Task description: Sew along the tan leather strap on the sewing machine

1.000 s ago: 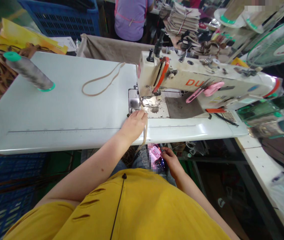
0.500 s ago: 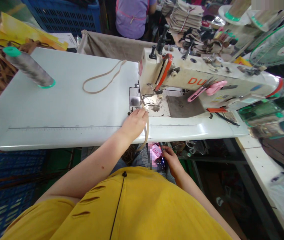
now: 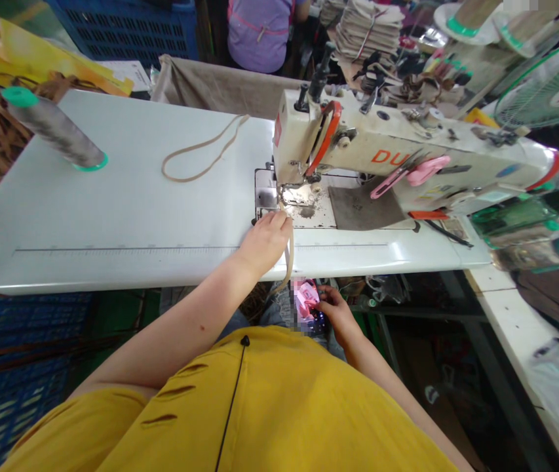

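Just in front of the sewing machine (image 3: pixel 358 141) needle area, my left hand (image 3: pixel 268 239) rests on the table with its fingers closed over a narrow beige strap (image 3: pixel 289 254). The strap runs from near the presser foot, past my fingertips, and hangs over the table's front edge. Below that edge, on my lap, my right hand (image 3: pixel 342 316) is at the right side of a smartphone (image 3: pixel 308 300) with a lit, pinkish screen. Its fingers are bent around the phone's edge, and one digit reaches onto the screen. Part of the phone is blurred out.
A beige strap loop (image 3: pixel 200 156) trails across the white table (image 3: pixel 112 210). A grey thread cone (image 3: pixel 57 128) stands at the left. Pink thread snips (image 3: pixel 409 176) lie against the machine. A fan (image 3: pixel 549 85) is at the right; a person (image 3: pixel 259 36) sits beyond.
A digit of my right hand has moved further over the phone screen, and the picture on it differs. My left hand and the strap look unmoved.
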Demonstrator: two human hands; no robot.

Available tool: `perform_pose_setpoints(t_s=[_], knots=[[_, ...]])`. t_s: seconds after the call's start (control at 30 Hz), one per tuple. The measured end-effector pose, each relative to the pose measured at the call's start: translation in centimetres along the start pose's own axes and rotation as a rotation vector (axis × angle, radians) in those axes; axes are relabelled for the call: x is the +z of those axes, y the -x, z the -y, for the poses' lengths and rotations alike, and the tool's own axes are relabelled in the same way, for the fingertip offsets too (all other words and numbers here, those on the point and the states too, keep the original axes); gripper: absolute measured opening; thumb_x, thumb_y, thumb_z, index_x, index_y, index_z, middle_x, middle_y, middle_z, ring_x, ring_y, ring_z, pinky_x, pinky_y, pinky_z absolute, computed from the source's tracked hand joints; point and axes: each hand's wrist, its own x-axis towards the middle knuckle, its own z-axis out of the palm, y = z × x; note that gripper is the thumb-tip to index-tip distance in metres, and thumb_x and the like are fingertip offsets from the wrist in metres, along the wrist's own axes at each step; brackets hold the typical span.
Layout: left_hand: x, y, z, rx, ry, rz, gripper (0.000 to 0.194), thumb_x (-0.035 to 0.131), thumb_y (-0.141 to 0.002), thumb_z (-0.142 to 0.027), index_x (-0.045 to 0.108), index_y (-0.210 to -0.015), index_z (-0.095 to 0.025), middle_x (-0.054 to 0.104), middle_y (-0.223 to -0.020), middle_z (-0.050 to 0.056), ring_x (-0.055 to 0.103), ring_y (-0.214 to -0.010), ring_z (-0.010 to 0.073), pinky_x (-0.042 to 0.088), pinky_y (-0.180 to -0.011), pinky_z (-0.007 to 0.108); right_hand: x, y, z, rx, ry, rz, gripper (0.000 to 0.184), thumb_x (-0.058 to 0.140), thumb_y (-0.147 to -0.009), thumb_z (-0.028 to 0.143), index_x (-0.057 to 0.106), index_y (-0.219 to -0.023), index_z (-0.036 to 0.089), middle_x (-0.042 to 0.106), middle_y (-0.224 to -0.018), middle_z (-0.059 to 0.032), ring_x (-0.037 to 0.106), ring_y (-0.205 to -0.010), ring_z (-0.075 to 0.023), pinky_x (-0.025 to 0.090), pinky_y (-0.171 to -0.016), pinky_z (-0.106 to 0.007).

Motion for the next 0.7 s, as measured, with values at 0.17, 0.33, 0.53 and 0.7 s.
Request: perform_pose_setpoints(t_s=[0.17,0.33,0.53,0.7], knots=[[0.09,0.02,0.0,0.01,0.003,-0.015,0.03,0.048,-0.099,-0.001,0.069,-0.12,-0.006,0.067,-0.128,0.02,0.067,-0.117,0.0285,0.055,-0.109,0.043,0.04,-0.08,-0.19,0.011,-0.004,-0.012,0.055,0.085,-0.05,0.029,0.073,-0.104,0.028,0.061,-0.088,0.0029,0.058,-0.076,-0.0194,0.047,-0.072,-0.034],[0.1,-0.02,0.01,0.01,0.009,-0.015,0.029,0.048,-0.099,-0.001,0.069,-0.119,-0.006,0.067,-0.126,0.02,0.067,-0.114,0.0283,0.055,-0.107,0.043,0.01,-0.15,-0.35,0.012,-0.004,-0.011,0.055,0.084,-0.052,0.032,0.072,-0.105,0.028,0.06,-0.089,0.0025,0.058,-0.078,-0.0204,0.047,-0.074,-0.035],[0.01,-0.01,-0.01,0.009,0.01,-0.02,0.029,0.049,-0.099,-0.002,0.069,-0.118,-0.008,0.067,-0.125,0.018,0.067,-0.114,0.0274,0.055,-0.107,0.042,-0.04,-0.2,-0.34,-0.003,0.003,-0.011,0.053,0.081,-0.052,0.032,0.071,-0.105,0.028,0.06,-0.089,0.0018,0.057,-0.079,-0.0203,0.047,-0.075,-0.036],[-0.08,0.0,0.0,0.011,-0.004,-0.014,0.029,0.048,-0.099,-0.001,0.069,-0.118,-0.007,0.067,-0.126,0.019,0.067,-0.113,0.028,0.055,-0.107,0.042,-0.05,-0.16,-0.34,-0.009,0.004,-0.008,0.054,0.08,-0.053,0.033,0.071,-0.106,0.028,0.061,-0.088,0.0016,0.058,-0.08,-0.0212,0.048,-0.074,-0.036]])
